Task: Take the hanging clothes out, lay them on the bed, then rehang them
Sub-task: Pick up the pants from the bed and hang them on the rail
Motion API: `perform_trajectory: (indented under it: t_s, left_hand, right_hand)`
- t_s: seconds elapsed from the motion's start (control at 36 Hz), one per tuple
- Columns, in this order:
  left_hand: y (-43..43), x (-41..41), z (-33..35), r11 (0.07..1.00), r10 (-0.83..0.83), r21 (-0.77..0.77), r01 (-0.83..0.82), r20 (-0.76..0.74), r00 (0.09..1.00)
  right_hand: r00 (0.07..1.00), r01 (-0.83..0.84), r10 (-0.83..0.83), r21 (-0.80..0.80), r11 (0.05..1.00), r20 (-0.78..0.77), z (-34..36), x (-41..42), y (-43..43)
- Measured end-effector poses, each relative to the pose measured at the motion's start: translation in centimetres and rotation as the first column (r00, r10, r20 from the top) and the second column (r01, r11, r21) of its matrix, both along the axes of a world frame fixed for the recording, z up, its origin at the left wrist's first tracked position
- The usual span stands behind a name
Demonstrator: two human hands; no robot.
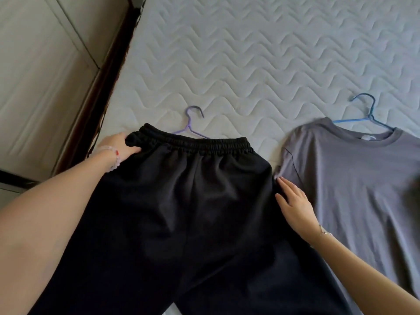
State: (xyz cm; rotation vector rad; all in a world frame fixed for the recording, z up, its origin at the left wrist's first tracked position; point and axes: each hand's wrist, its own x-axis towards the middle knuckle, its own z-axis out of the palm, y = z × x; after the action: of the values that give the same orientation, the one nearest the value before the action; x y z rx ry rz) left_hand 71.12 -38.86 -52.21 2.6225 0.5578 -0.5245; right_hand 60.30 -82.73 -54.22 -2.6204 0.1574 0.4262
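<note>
Black trousers point(188, 201) with an elastic waistband lie flat on the quilted white mattress point(250, 60). A purple hanger point(190, 123) pokes out from behind the waistband. My left hand point(120, 145) grips the left corner of the waistband. My right hand point(293, 203) rests flat, fingers apart, on the right side seam of the trousers. To the right lies a grey T-shirt point(354, 178), with a blue hanger point(368, 112) in its neck opening.
The dark wooden bed frame point(106, 83) runs along the mattress's left edge, with pale tiled floor point(38, 71) beyond it. Bare mattress stretches behind both garments.
</note>
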Motion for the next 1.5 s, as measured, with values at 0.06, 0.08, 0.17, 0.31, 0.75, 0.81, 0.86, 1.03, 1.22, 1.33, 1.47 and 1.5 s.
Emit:
perform_trajectory:
  t_s: [0.06,0.08,0.17,0.31,0.75,0.81,0.86,1.03,1.22,1.33,1.47,1.5]
  left_hand:
    - [0.1,-0.8,0.6,1.0,-0.007,-0.014,0.008,0.004,1.0]
    - [0.1,-1.3,1.0,1.0,-0.007,-0.013,0.007,0.014,1.0]
    - [-0.1,-3.2,2.9,1.0,0.009,-0.026,-0.008,0.042,0.999]
    - [-0.6,-7.3,6.8,0.991,0.105,-0.097,-0.091,0.141,0.984]
    - [-4.0,-18.5,22.2,0.892,0.373,-0.398,-0.215,0.38,0.846]
    - [-4.3,-19.1,23.7,0.874,0.382,-0.439,-0.208,0.357,0.852]
    - [-5.4,-19.5,25.4,0.871,0.373,-0.452,-0.193,0.352,0.858]
    - [-13.3,-23.0,32.3,0.927,0.216,-0.375,-0.022,0.485,0.847]
    - [-22.4,-29.2,37.5,0.95,0.122,-0.308,0.052,0.519,0.846]
    - [-27.2,-33.2,39.5,0.942,0.161,-0.334,0.032,0.533,0.831]
    - [-33.6,-39.1,41.1,0.917,0.265,-0.398,-0.03,0.55,0.792]
    - [-34.9,-40.2,41.3,0.908,0.29,-0.416,-0.043,0.551,0.782]
  right_hand:
    - [1.0,0.002,-0.002,0.008,1.0,0.003,0.1,0.0,0.0]
    - [1.0,0.007,-0.007,0.021,1.0,0.001,0.2,0.0,0.1]
    - [1.0,0.014,-0.013,0.068,0.998,-0.027,0.8,-0.1,0.3]
    - [0.989,0.109,-0.091,0.153,0.982,-0.116,3.1,-1.2,0.9]
    - [0.935,0.355,-0.352,0.202,0.913,-0.053,17.6,-10.0,-7.5]
    - [0.917,0.397,-0.398,0.19,0.898,-0.039,19.3,-11.6,-9.8]
    - [0.899,0.434,-0.438,0.187,0.881,-0.023,20.8,-13.3,-12.3]
    - [0.824,0.548,-0.566,0.272,0.791,-0.011,24.6,-18.1,-19.0]
    - [0.813,0.544,-0.582,0.353,0.761,0.002,28.4,-23.6,-26.0]
    - [0.834,0.497,-0.552,0.418,0.761,0.013,30.8,-26.6,-30.5]
    - [0.873,0.419,-0.487,0.514,0.749,-0.001,32.6,-30.0,-35.7]
    - [0.879,0.407,-0.477,0.534,0.741,-0.006,32.9,-30.7,-36.7]
